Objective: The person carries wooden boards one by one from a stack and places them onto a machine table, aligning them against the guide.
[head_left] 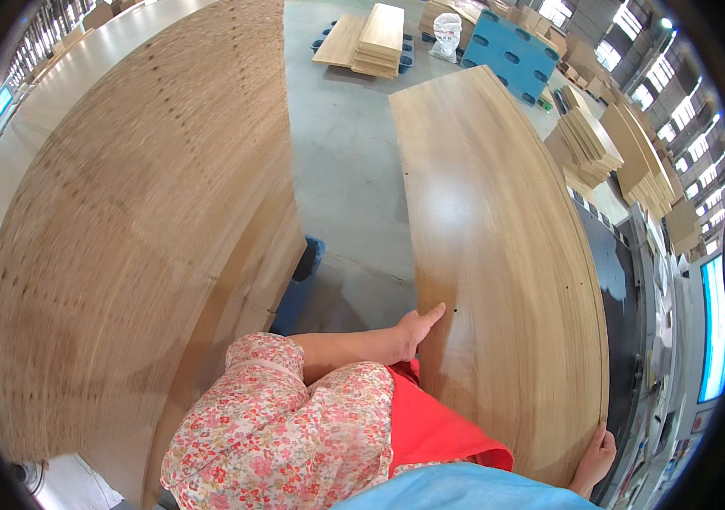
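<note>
A long wood-grain board (490,238) with a few small dark holes runs away from me on my right. At its left edge, my left hand (418,330) has the thumb on the top face, with the other fingers hidden underneath. Close to the near end, my right hand (598,459) holds the opposite edge, fingertips at the rim and the rest partly out of sight. A floral sleeve covers much of my left arm.
To the left, a large stack of wood-grain boards (150,212) rises beside a blue pallet (294,297). A black machine bed (613,280) and a monitor (717,327) flank the board's right side. Farther off are stacked panels (379,38), a blue pallet on edge (511,55) and a white sack (446,36).
</note>
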